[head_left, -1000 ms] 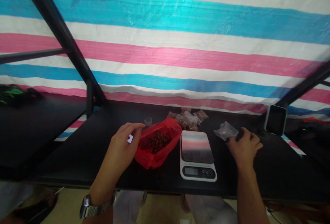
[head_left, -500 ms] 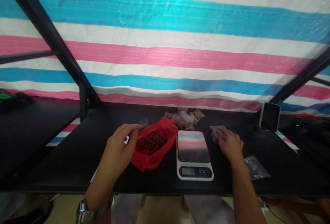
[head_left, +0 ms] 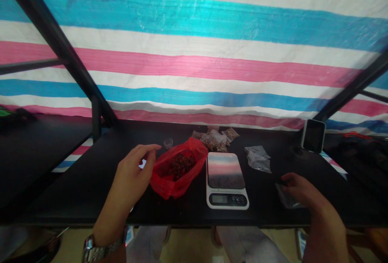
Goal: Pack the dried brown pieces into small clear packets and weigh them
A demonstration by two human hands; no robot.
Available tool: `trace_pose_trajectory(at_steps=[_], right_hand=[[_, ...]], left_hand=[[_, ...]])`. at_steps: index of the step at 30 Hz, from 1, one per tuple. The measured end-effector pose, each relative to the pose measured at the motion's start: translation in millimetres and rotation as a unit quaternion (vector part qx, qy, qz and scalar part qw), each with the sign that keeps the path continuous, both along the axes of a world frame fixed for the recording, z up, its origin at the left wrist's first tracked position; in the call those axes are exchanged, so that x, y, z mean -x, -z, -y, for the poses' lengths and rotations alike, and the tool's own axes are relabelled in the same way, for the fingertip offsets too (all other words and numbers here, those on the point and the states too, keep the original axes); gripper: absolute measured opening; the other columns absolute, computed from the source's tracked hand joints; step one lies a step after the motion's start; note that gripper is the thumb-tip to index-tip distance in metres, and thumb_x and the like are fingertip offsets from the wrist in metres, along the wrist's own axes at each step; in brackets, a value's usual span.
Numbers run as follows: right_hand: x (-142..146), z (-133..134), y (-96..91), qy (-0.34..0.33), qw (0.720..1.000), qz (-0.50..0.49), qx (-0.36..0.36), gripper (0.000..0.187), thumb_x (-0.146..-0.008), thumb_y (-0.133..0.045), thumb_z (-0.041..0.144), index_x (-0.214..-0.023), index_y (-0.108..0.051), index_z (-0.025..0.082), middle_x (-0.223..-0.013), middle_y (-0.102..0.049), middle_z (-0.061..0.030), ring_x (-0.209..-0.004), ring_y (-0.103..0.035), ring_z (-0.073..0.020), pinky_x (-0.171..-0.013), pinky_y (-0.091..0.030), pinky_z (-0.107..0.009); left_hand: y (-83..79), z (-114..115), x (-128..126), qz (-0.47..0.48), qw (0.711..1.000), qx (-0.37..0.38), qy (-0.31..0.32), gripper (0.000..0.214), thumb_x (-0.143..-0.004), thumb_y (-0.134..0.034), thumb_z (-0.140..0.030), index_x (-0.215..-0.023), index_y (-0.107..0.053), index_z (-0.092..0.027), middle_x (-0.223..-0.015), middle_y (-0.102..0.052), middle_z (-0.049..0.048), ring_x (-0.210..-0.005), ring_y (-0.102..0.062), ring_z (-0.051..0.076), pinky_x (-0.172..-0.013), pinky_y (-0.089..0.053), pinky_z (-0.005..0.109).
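Observation:
My left hand (head_left: 131, 174) hovers at the left edge of a red plastic bag (head_left: 162, 186), its fingers stretched out and holding nothing visible. Small dark reddish-brown dried pieces (head_left: 182, 165) fill the open bag. Just beyond my left fingertips stands a small clear plastic cup (head_left: 168, 144). Over at the right, my right hand (head_left: 303, 190) has its thumb and fingers closed on a clear plastic bag (head_left: 287, 200) low over the table; part of the bag is hidden under the hand. A white digital kitchen scale (head_left: 226, 172) sits between my hands with a bare platform.
Several small filled clear bags (head_left: 215, 138) lie in a pile behind the scale. More clear plastic bags (head_left: 258, 158) lie right of it. A screen device (head_left: 313, 135) stands at the back right. Black frame bars (head_left: 54, 32) and a striped sheet (head_left: 194, 65) bound the black table (head_left: 81, 190).
My right hand has left the clear bags beside the scale and come nearer and rightward onto the single clear bag, which has shifted left. My left hand has drawn slightly left.

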State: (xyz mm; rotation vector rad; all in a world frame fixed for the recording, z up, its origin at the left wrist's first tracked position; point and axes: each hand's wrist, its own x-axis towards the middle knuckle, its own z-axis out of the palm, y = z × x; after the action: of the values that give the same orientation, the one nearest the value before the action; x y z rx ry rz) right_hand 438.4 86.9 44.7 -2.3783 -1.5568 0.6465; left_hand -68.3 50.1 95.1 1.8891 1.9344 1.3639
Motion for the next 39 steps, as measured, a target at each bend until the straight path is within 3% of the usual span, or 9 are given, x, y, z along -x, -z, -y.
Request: trace_pose_trajectory(at_steps=[4, 7, 10, 14, 21, 26, 31, 36, 39], right_hand=[[13, -6, -28.4, -0.019, 0.994, 0.01, -0.112, 0.03, -0.076, -0.063, 0.02, -0.102, -0.077, 0.02, -0.086, -0.08, -0.0092, -0.076, -0.077, -0.0268, -0.066, -0.057, -0.033], [38, -21, -36.7, -0.057, 0.969, 0.012, -0.239, 0.048, -0.08, -0.059, 0.02, -0.125, -0.074, 0.021, -0.117, -0.08, -0.0123, -0.106, -0.078, -0.0302, -0.093, -0.059, -0.039], [67, -39, -18.9, -0.15, 0.957, -0.06, -0.24, 0.075, -0.07, -0.054, 0.008, -0.143, -0.066, 0.019, -0.138, -0.074, -0.0134, -0.127, -0.071, -0.0285, -0.111, -0.052, -0.041], [82, -49, 11.6, -0.164, 0.959, -0.096, -0.208, 0.092, -0.066, -0.054, 0.003, -0.156, -0.055, 0.019, -0.143, -0.071, -0.0155, -0.133, -0.068, -0.0286, -0.115, -0.051, -0.044], [81, -53, -2.8, -0.191, 0.949, -0.074, -0.239, 0.08, -0.075, -0.052, 0.006, -0.153, -0.059, 0.02, -0.146, -0.07, -0.0135, -0.132, -0.069, -0.0291, -0.115, -0.05, -0.048], [148, -92, -16.2, -0.234, 0.938, -0.046, -0.253, 0.043, -0.095, -0.052, 0.019, -0.131, -0.076, 0.019, -0.135, -0.076, -0.0128, -0.127, -0.07, -0.0266, -0.114, -0.05, -0.04], [196, -120, -14.6, -0.208, 0.938, -0.049, -0.272, 0.028, -0.095, -0.063, 0.03, -0.109, -0.083, 0.016, -0.127, -0.077, -0.0188, -0.123, -0.068, -0.0328, -0.113, -0.046, -0.045], [190, -109, -28.8, -0.177, 0.943, -0.1, -0.266, 0.026, -0.093, -0.061, 0.032, -0.092, -0.083, 0.018, -0.103, -0.081, -0.0138, -0.098, -0.074, -0.029, -0.092, -0.055, -0.039], [191, -81, -46.5, -0.167, 0.922, -0.244, -0.249, 0.032, -0.089, -0.068, 0.046, -0.094, -0.082, 0.017, -0.091, -0.081, -0.0092, -0.083, -0.073, -0.0253, -0.076, -0.054, -0.034]], left_hand=[[-2.5, 0, -1, 0.005, 1.0, -0.001, -0.009, 0.029, -0.092, -0.055, -0.039, -0.101, -0.079, -0.025, -0.093, -0.078, 0.0037, -0.072, -0.064, 0.019, -0.064, -0.052, 0.029], [-3.3, -1, -5, 0.006, 1.0, 0.003, -0.003, 0.028, -0.092, -0.056, -0.04, -0.101, -0.078, -0.026, -0.095, -0.078, 0.0043, -0.074, -0.065, 0.02, -0.065, -0.053, 0.03], [-3.6, -1, -8, 0.011, 1.0, 0.005, 0.005, 0.027, -0.093, -0.056, -0.039, -0.101, -0.078, -0.027, -0.095, -0.077, 0.0044, -0.075, -0.066, 0.021, -0.062, -0.053, 0.03], [-4.8, -1, -9, 0.008, 1.0, 0.002, 0.006, 0.027, -0.094, -0.055, -0.04, -0.102, -0.078, -0.027, -0.094, -0.077, 0.0039, -0.076, -0.067, 0.022, -0.063, -0.054, 0.03], [-3.0, 0, -3, 0.002, 1.0, -0.004, 0.002, 0.027, -0.096, -0.055, -0.038, -0.104, -0.078, -0.025, -0.095, -0.077, 0.0039, -0.078, -0.067, 0.02, -0.07, -0.054, 0.03], [-2.4, 1, -4, 0.005, 1.0, -0.001, 0.006, 0.027, -0.097, -0.056, -0.038, -0.104, -0.078, -0.025, -0.093, -0.076, 0.0036, -0.075, -0.065, 0.02, -0.062, -0.052, 0.029], [-8.5, 4, -13, -0.002, 1.0, -0.002, 0.021, 0.025, -0.099, -0.055, -0.036, -0.103, -0.078, -0.026, -0.095, -0.076, 0.0038, -0.083, -0.068, 0.022, -0.074, -0.056, 0.032], [-14.3, 6, -32, 0.012, 0.998, -0.005, 0.061, 0.024, -0.099, -0.053, -0.029, -0.1, -0.076, -0.025, -0.097, -0.077, 0.0056, -0.094, -0.072, 0.024, -0.088, -0.057, 0.037], [-17.7, 9, -53, 0.045, 0.995, -0.003, 0.087, 0.022, -0.1, -0.054, -0.027, -0.1, -0.076, -0.026, -0.099, -0.077, 0.0045, -0.094, -0.072, 0.022, -0.088, -0.055, 0.035]])
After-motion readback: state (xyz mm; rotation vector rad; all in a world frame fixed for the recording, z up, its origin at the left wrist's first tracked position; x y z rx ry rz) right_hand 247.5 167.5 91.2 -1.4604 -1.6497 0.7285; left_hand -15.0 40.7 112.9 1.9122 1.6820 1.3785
